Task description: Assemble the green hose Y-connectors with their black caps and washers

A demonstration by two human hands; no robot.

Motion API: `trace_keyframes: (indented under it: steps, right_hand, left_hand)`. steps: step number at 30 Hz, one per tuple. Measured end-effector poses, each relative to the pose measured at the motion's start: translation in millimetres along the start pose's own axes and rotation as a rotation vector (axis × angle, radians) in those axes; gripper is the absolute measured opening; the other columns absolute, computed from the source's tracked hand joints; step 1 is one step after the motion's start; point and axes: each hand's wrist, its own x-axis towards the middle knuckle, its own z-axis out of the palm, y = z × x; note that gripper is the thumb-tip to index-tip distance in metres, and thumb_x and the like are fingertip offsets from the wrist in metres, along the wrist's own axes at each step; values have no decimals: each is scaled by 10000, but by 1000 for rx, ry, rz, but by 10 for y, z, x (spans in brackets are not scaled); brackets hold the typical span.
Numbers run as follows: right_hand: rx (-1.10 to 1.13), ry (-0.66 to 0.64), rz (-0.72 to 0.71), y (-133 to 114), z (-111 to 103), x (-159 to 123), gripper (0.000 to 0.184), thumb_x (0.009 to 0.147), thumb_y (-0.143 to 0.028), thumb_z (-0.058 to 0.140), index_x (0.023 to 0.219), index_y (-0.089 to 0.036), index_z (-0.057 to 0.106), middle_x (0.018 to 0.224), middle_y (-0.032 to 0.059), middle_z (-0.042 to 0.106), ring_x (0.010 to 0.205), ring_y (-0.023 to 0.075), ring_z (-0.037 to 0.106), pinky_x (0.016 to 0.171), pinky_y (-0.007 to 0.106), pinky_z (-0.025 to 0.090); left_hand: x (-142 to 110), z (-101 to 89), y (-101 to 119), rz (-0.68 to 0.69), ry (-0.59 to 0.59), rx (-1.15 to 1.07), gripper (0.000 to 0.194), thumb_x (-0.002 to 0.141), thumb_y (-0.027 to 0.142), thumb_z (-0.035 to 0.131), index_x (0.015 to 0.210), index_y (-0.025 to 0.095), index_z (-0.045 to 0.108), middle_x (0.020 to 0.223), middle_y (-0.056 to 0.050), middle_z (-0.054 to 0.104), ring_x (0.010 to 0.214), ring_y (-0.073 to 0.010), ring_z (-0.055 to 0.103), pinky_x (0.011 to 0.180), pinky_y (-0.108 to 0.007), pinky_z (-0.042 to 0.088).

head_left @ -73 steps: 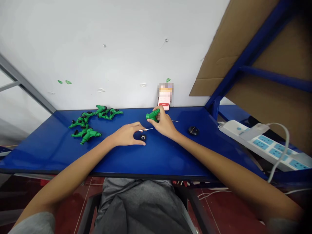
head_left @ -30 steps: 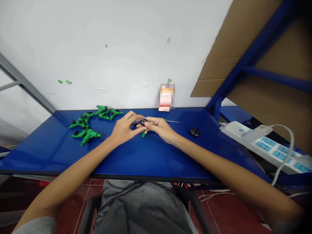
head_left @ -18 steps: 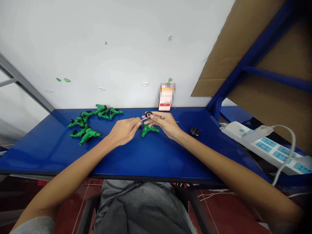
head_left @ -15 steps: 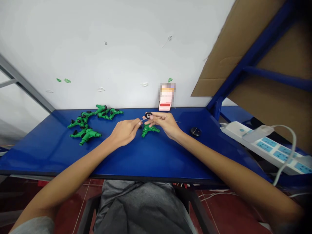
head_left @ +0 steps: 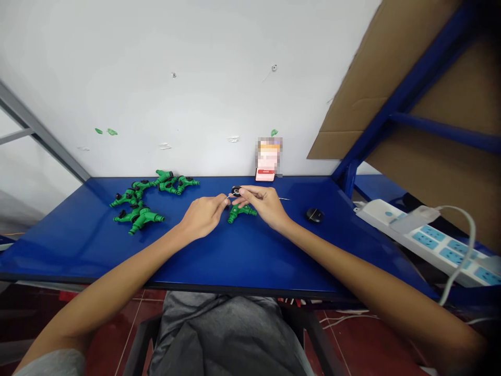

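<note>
My left hand (head_left: 202,215) is closed, its thumb and fingertips pinching a thin pale rod (head_left: 231,195). The rod's far end reaches to a small black ring (head_left: 236,190), which has a lighter centre. Thumb and fingers of my right hand (head_left: 266,206) grip this ring from the right. Just below the hands, a green Y-shaped hose connector (head_left: 241,212) lies on the blue table, partly covered by the right fingers. A thin metal piece (head_left: 285,198) shows to the right of my right hand; its other end is hidden.
Several green hose connectors (head_left: 143,216) with black levers lie grouped at the left on the blue table (head_left: 235,261). A phone (head_left: 265,164) leans against the white wall. Toward the right are a round black object (head_left: 314,214) and a white power strip (head_left: 418,235) with a cable.
The black ring has shifted slightly left, and the rod now reaches across its centre. My hands stay close together. The whole view has tilted up slightly.
</note>
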Motion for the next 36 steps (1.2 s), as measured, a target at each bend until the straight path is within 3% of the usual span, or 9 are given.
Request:
trace_keyframes:
  steps: [7, 15, 20, 29, 36]
  right_hand:
    - [-89, 19, -21, 59, 43, -25, 518, 950, -685, 700, 1093, -196, 791, 1050, 107, 840, 847, 249, 824, 763, 387, 692]
    - [-99, 107, 106, 46, 175, -71, 530, 993, -698, 627, 990, -181, 742, 936, 118, 845, 732, 223, 813, 697, 350, 695]
    - [-61, 73, 106, 51, 121, -16, 423, 1004, -599, 676, 1056, -186, 747, 1037, 120, 849, 810, 226, 828, 750, 349, 701]
    - [-140, 1, 45, 65, 65, 13, 450, 982, -616, 674, 1064, -186, 776, 1091, 114, 843, 869, 244, 834, 794, 372, 706]
    - [-217, 14, 23, 43, 88, -35, 414, 997, -584, 645, 1019, -192, 776, 996, 100, 843, 878, 260, 834, 788, 372, 693]
  left_hand:
    - [-13, 57, -9, -3, 27, -44, 392, 1137, 380, 327, 1080, 235, 686, 753, -24, 703, 681, -234, 666, 665, -309, 389]
    - [3, 182, -30, -49, 15, -141, 418, 1130, 390, 331, 955, 219, 669, 730, -12, 670, 683, -214, 643, 704, -306, 379]
    - [35, 170, -75, -82, -39, -140, 435, 1122, 394, 346, 920, 215, 686, 711, -10, 654, 654, -207, 610, 694, -304, 359]
    - [45, 97, -80, -95, -63, -161, 437, 1110, 399, 359, 944, 211, 717, 682, -9, 630, 608, -197, 562, 664, -296, 337]
    - [54, 132, -96, -113, -86, -306, 443, 1076, 424, 400, 901, 189, 732, 668, -4, 594, 597, -174, 512, 635, -285, 333]
